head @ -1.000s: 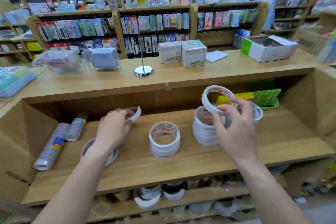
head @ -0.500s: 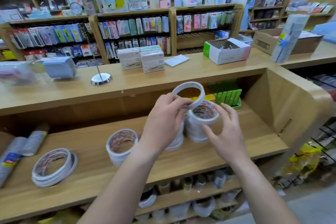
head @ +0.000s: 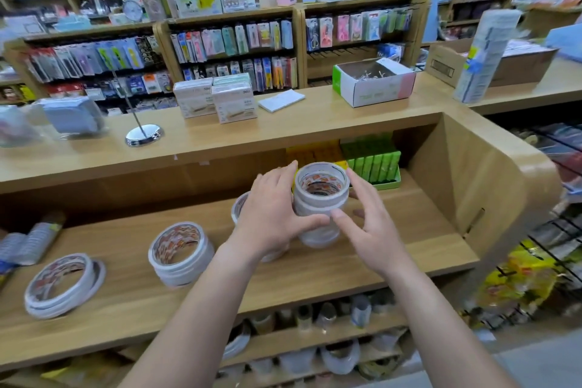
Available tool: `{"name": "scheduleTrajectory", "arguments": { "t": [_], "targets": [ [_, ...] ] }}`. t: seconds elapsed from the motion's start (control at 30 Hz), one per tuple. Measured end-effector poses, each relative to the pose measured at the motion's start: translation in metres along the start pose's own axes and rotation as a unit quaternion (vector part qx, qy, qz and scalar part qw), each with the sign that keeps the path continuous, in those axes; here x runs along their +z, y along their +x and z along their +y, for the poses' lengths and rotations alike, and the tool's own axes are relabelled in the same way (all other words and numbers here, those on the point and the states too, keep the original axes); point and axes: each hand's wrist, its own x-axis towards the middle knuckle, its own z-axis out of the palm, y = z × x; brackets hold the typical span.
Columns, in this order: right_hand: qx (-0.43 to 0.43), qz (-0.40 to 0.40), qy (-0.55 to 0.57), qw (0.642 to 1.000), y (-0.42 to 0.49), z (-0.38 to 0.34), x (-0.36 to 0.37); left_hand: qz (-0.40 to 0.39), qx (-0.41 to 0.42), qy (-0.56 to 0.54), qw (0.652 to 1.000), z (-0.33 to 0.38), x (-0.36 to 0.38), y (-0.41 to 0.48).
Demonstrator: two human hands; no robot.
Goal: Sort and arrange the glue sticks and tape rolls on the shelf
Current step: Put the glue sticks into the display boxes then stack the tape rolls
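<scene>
Head view: left hand [head: 271, 211] grips the tall tape stack [head: 319, 208] at shelf [head: 393, 249] centre; right hand [head: 368, 227], fingers spread, touches its 3 o'clock side; another stack [head: 179, 252] sits at 9 o'clock

— Lighting: bright, even, overhead; source out of frame. Glare?

— Small highlight on the chrome stand base [head: 144, 135]; soft sheen along the wooden counter top [head: 315, 123].

— Shadows?

— Dark under the counter lip at the back of the shelf [head: 393, 230]; faint soft shadow beside the tape stack [head: 319, 198]; lower shelves dim.

— Sharpness?

— Centre fairly crisp; left hand [head: 271, 214] and right hand [head: 371, 224] slightly soft. Left edge smeared: wrapped tubes [head: 34, 242] blurred. Right edge streaked; yellow packets [head: 519, 280] indistinct.

— Distortion?

— Wide-angle bowing of counter and far shelving toward the corners.
</scene>
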Motion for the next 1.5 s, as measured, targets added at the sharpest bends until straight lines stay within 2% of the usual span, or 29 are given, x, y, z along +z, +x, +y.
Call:
{"name": "scheduleTrajectory", "arguments": {
  "t": [0.1,0.3,0.47,0.57,0.67,0.77,0.83,0.93,1.03,1.1,1.23,1.33,1.5],
  "targets": [
    [0.001,-0.039,0.011,0.999,0.011,0.006,-0.005,-0.026,-0.017,0.015,0.999,-0.002,0.006,0.006],
    [-0.022,-0.047,-0.001,0.999,0.026,0.018,-0.011,-0.001,-0.066,-0.111,0.992,-0.001,0.006,0.008],
    [-0.018,-0.046,-0.018,0.999,0.022,0.012,-0.013,0.010,-0.064,-0.091,0.994,0.003,0.002,0.003],
    [-0.036,0.013,-0.117,0.992,0.016,0.000,-0.017,0.072,-0.073,-0.113,0.988,-0.007,-0.014,-0.025],
    [-0.094,0.052,-0.158,0.982,0.006,-0.030,-0.010,0.165,-0.101,-0.119,0.974,-0.039,-0.040,-0.071],
    [-0.152,0.022,-0.161,0.975,0.002,-0.064,0.019,0.224,-0.158,-0.065,0.960,-0.085,-0.064,-0.117],
    [-0.170,-0.024,-0.152,0.973,0.003,-0.084,0.053,0.244,-0.198,0.021,0.949,-0.125,-0.071,-0.143],
    [-0.182,-0.106,-0.142,0.967,0.003,-0.108,0.114,0.174,-0.323,0.146,0.919,-0.189,-0.074,-0.175],
    [-0.162,-0.164,-0.131,0.964,0.001,-0.124,0.169,0.083,-0.408,0.167,0.894,-0.232,-0.073,-0.197],
    [-0.148,-0.172,-0.130,0.965,-0.002,-0.132,0.199,0.077,-0.397,0.162,0.900,-0.248,-0.076,-0.206],
    [-0.128,-0.156,-0.135,0.970,-0.007,-0.139,0.235,0.170,-0.342,0.104,0.918,-0.272,-0.086,-0.221],
    [-0.103,-0.134,-0.128,0.977,-0.011,-0.141,0.244,0.152,-0.336,0.046,0.929,-0.287,-0.089,-0.225],
    [-0.081,-0.089,-0.105,0.987,-0.021,-0.137,0.245,0.157,-0.274,-0.034,0.948,-0.304,-0.089,-0.218]
  ]
}}
